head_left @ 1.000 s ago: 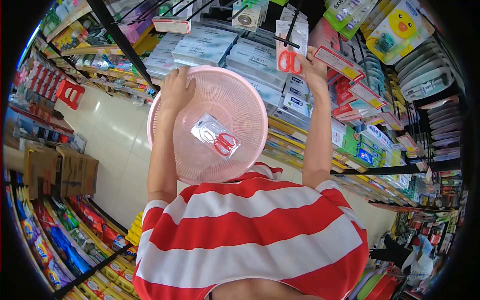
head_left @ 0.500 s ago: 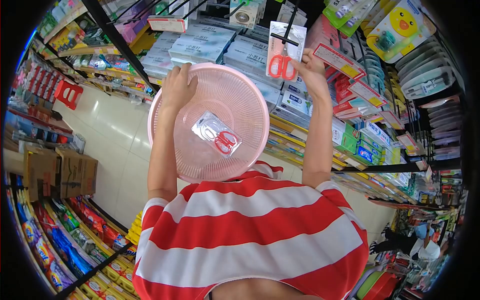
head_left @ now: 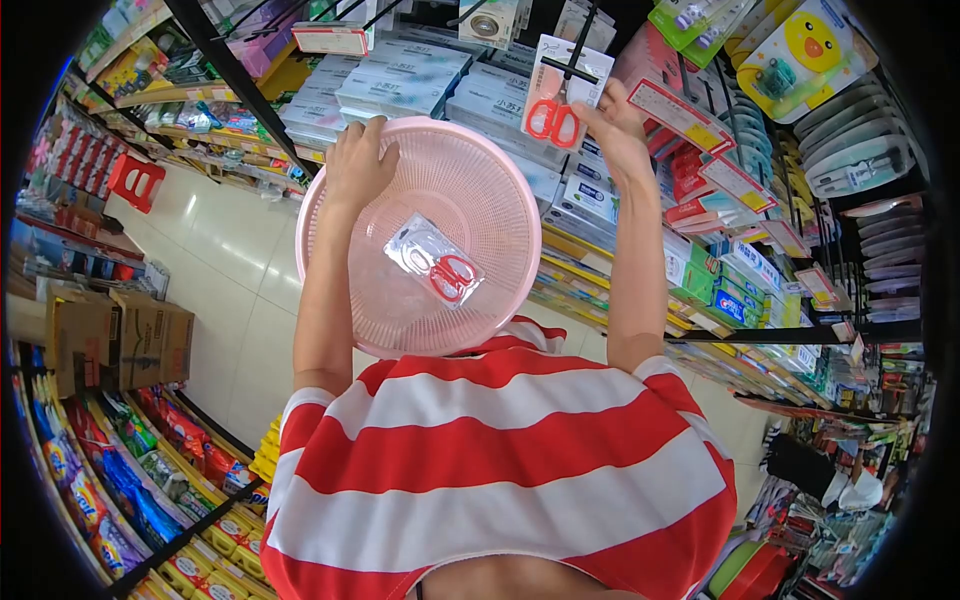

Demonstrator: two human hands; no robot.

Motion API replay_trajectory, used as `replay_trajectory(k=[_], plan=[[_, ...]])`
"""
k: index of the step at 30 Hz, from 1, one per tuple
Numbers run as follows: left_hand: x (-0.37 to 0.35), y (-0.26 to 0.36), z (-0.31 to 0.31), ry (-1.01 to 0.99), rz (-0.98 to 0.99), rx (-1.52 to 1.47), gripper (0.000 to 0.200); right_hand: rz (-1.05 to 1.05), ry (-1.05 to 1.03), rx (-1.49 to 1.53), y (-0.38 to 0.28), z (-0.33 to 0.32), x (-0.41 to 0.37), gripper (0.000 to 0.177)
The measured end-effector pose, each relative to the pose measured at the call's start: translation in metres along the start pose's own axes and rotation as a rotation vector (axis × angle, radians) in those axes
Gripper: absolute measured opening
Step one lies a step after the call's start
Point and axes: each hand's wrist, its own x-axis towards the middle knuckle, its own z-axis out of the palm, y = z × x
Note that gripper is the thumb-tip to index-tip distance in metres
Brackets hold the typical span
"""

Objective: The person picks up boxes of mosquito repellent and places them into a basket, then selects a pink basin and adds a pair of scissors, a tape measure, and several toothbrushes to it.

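A round pink basket [head_left: 518, 215] is tilted against my body, with my left hand [head_left: 358, 168] closed over its upper left rim. Inside the basket lies a clear pack of red-handled scissors [head_left: 436, 262]. Up at the right, my right hand [head_left: 618, 128] pinches the lower right edge of a second pack of red-handled scissors [head_left: 560, 92]. That pack still hangs at a black display hook and slants a little, its handles pointing down.
Stacked pale boxes [head_left: 405, 78] fill the shelf behind the basket. Red and white price tags [head_left: 680, 118] stick out beside my right hand. Hanging packs [head_left: 800, 55] crowd the right. Cardboard boxes [head_left: 150, 343] stand at the left.
The hanging scissors pack has swung slightly left and tilted. My right hand has moved a little with it, its fingers still at the pack's edge. The basket has barely shifted.
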Motion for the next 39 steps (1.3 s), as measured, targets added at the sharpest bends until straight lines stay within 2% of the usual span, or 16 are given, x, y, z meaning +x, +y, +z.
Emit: replay_trajectory(k=[4,10,19,22,25,28,30,32,35,38,39], plan=[[0.000,0.000,-0.001,-0.023,-0.029,0.009,0.041,0.004,-0.074,0.162,0.003,-0.001,0.000,0.043],[-0.005,0.000,-0.010,-0.020,-0.033,0.040,0.038,0.057,-0.202,0.010,-0.017,-0.004,-0.013,0.052],[-0.004,0.000,-0.009,-0.026,-0.040,0.039,0.038,0.048,-0.293,0.197,-0.029,-0.002,-0.029,0.058],[-0.003,0.001,-0.008,-0.045,-0.042,0.039,0.039,-0.017,-0.419,0.250,-0.034,-0.003,-0.031,0.058],[-0.002,0.000,-0.006,-0.040,-0.038,0.037,0.039,0.012,-0.580,0.171,-0.040,0.003,-0.041,0.056],[-0.002,0.000,-0.003,-0.017,-0.020,0.033,0.040,0.149,-0.701,0.148,-0.014,0.034,-0.054,0.053],[0.000,0.001,-0.002,-0.024,-0.018,0.037,0.040,0.268,-0.818,-0.087,0.015,0.060,-0.062,0.052],[0.001,0.002,0.000,-0.022,-0.010,0.033,0.040,0.286,-0.821,-0.246,0.039,0.084,-0.074,0.049],[0.002,0.002,0.001,-0.013,-0.001,0.023,0.040,0.195,-0.748,-0.465,0.073,0.105,-0.088,0.046],[-0.001,0.001,-0.001,-0.033,-0.016,0.027,0.040,0.265,-0.729,-0.473,0.066,0.102,-0.088,0.041],[-0.001,0.001,-0.003,-0.040,-0.026,0.026,0.040,-0.015,-0.633,-0.574,0.070,0.097,-0.078,0.036]])
